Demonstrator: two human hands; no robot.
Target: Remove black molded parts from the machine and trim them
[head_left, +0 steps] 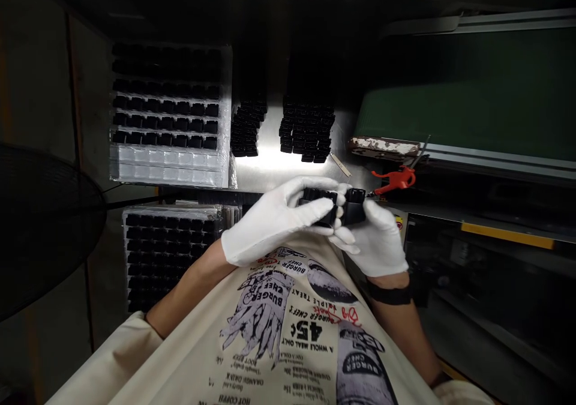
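Note:
In a white glove, my left hand is closed around several small black plastic parts lined up side by side. Close beside it, my gloved right hand grips another black plastic part between thumb and fingers. The fingertips of both hands meet between the parts, in front of my body. Just beyond the hands, two groups of similar black parts stand in rows on the metal table. A small pale labelled strip lies beside the right group.
On the left, a white compartment tray holds rows of black parts, with bare pockets in its nearest rows. Another filled tray sits lower. A red air blow gun hangs at the right, below a green conveyor belt. A fan stands far left.

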